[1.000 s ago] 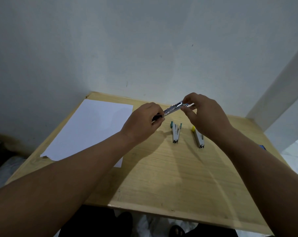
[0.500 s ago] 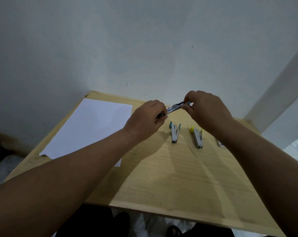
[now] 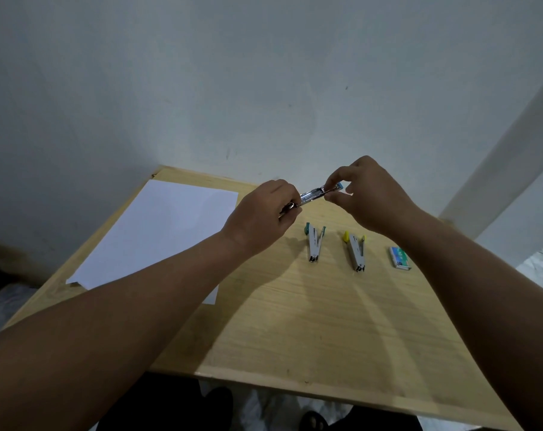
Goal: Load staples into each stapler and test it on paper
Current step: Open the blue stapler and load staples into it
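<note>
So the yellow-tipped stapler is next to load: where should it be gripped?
Likely by the metal body of the yellow-tipped stapler, pinched across its long sides from above: it lies flat, long and narrow, and the table is bare on both sides.

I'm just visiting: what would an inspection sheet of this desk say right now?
Surface: wooden table, pale, against a wall.
Job's things: held stapler above the table; teal-tipped stapler and yellow-tipped stapler lying side by side; staple box to their right; paper sheet on the left.
Clutter: nothing seen.
Grippers: left hand grips the stapler's near end; right hand pinches its blue-tipped far end.
Cables: nothing seen.
Surroundings: plain wall; dark shoes below the table edge.
</note>
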